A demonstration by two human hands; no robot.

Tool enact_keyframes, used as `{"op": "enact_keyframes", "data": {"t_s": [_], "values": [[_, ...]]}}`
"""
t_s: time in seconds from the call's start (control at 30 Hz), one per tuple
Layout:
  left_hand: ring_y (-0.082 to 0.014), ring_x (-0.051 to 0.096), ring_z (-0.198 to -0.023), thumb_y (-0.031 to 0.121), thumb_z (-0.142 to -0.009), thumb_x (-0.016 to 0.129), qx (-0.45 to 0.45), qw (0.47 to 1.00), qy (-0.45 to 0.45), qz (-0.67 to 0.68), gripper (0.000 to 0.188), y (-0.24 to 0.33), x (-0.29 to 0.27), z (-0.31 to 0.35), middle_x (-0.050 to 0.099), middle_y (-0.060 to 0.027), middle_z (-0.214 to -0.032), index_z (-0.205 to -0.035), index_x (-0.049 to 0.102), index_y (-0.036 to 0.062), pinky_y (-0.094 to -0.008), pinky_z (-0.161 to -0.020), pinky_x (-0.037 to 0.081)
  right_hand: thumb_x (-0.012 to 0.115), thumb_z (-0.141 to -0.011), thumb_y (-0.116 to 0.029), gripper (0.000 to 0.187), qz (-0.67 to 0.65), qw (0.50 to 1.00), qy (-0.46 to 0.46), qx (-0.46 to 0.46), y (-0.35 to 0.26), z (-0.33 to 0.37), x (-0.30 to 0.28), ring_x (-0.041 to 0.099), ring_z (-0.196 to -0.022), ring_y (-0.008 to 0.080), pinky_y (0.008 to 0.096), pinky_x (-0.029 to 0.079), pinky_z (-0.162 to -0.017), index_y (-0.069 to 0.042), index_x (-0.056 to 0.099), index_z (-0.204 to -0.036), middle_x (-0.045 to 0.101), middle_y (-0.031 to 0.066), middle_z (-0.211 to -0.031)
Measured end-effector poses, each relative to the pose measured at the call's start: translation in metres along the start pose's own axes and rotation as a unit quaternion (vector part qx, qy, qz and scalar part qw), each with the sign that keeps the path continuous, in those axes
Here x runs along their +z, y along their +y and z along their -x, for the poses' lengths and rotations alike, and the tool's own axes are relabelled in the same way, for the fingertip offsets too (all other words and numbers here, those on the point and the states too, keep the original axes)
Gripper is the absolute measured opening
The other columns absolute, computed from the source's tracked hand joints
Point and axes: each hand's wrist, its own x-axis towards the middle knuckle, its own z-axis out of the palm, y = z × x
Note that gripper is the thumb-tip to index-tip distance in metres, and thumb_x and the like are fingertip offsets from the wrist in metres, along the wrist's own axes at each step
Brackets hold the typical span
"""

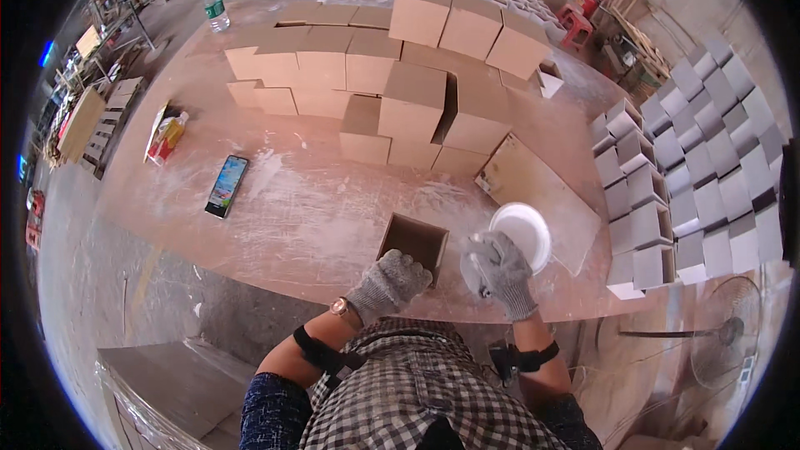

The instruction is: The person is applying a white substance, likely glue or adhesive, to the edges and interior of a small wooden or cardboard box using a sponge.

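My left hand (389,281), in a grey knit glove, is closed on the near wall of an open-topped brown box (422,237) at the table's front edge. The box's inside looks dark, and the glove hides part of its rim. To its right, my right hand (498,271), gloved too, hovers with its fingers curled together; anything they hold is too small or hidden to name. Just behind and partly beneath that hand is a round white tub (525,232), resting at the corner of a worn flat board (546,200).
Stacked brown boxes (417,100) stand across the table's far half. A phone (227,186) and a red-yellow packet (169,135) lie left, with a water bottle (214,2) farther back. Rows of greyish boxes (708,150) rise at right, near a fan (729,332).
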Motion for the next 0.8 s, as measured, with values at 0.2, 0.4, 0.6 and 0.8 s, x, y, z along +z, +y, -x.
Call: {"op": "enact_keyframes", "data": {"t_s": [0.2,0.4,0.6,0.8], "values": [[-0.0256,0.058,-0.075,0.023,-0.071,0.062,-0.002,0.995,0.101,0.009,0.032,-0.009,-0.004,0.016,0.056,-0.0050,-0.074,-0.099,0.062,0.0075,-0.0398,-0.084,0.045,0.061,-0.081,-0.018,0.011,0.276,0.917,0.023,-0.287,0.003,-0.044,0.024,0.062,-0.085,0.0271,0.0378,0.052,-0.072,-0.009,0.064,-0.087,0.062,0.0084,-0.096],[-0.0239,0.058,-0.069,0.021,-0.069,0.063,-0.030,0.997,0.067,0.025,0.022,-0.004,0.013,0.028,0.057,-0.0028,-0.072,-0.089,0.064,0.0105,-0.0447,-0.092,0.044,0.058,-0.083,-0.020,0.012,0.175,0.981,-0.084,0.002,-0.015,-0.023,0.044,0.061,-0.078,0.0299,0.0403,0.052,-0.067,-0.008,0.062,-0.082,0.061,0.0117,-0.087],[-0.0225,0.057,-0.068,0.021,-0.071,0.062,-0.029,0.993,0.107,0.042,0.017,-0.006,0.012,0.027,0.056,-0.0025,-0.071,-0.086,0.062,0.0118,-0.0435,-0.093,0.042,0.056,-0.083,-0.020,0.012,0.165,0.954,-0.129,-0.214,-0.029,0.035,0.037,0.061,-0.081,0.0276,0.0391,0.051,-0.069,-0.008,0.059,-0.082,0.060,0.0110,-0.085],[-0.0225,0.057,-0.070,0.021,-0.075,0.061,-0.013,0.992,0.112,0.054,0.016,-0.008,0.017,0.028,0.057,-0.0037,-0.073,-0.087,0.062,0.0114,-0.0429,-0.093,0.041,0.055,-0.082,-0.016,0.011,0.353,0.900,0.012,-0.257,0.008,-0.036,0.030,0.060,-0.081,0.0285,0.0389,0.051,-0.071,-0.011,0.062,-0.087,0.059,0.0082,-0.086]]}}
